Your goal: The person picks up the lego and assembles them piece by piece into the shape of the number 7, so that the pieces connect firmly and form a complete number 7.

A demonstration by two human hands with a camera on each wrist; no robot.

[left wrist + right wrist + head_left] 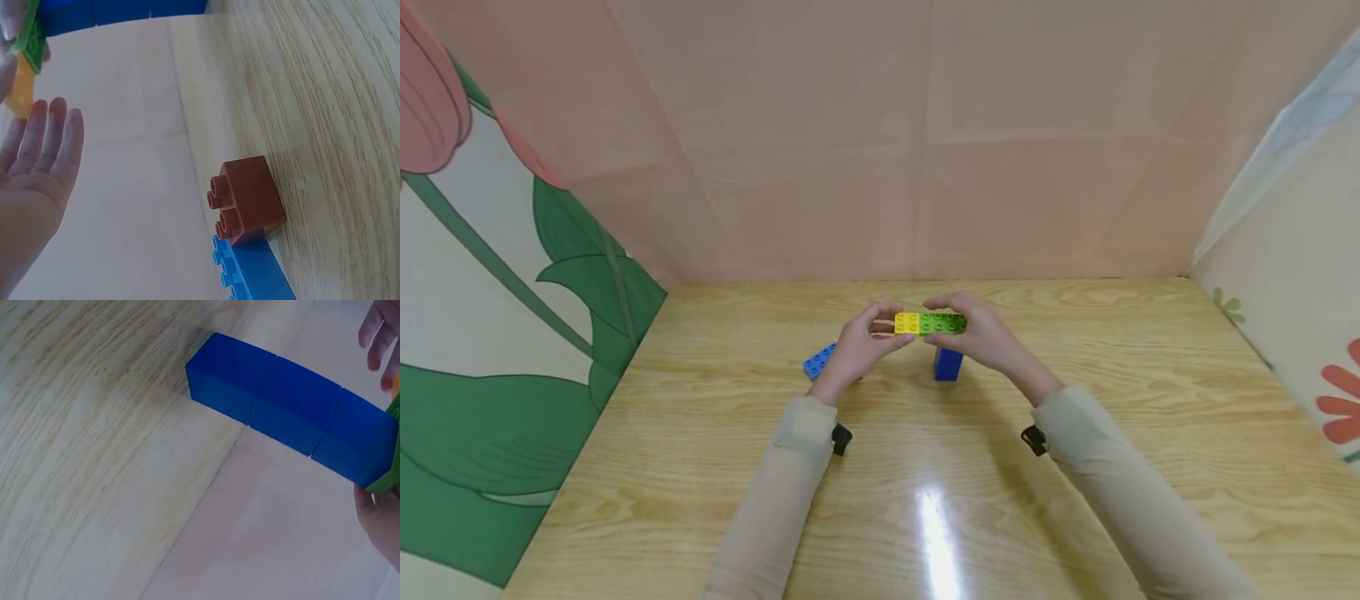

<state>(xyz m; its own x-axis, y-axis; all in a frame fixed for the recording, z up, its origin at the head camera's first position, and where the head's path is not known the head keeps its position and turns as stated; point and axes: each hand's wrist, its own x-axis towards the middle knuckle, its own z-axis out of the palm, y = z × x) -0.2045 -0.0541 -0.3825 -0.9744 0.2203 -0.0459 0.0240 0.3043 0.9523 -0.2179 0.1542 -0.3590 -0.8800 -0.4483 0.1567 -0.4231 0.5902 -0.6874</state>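
Looks like a screened-off play corner; cannot tell whether in a home or elsewhere. Suggested by creased pinkish cloth (917,142) at twelve o'clock, a leaf-printed screen (497,433) at nine, a flower-printed screen (1300,250) at three, a wood-grain table (925,442) and toy bricks (931,323).

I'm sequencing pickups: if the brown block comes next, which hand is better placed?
Probably the left hand, once free of the yellow block: the brown block lies nearer it; the right hand grips the green block over the dark blue stack.
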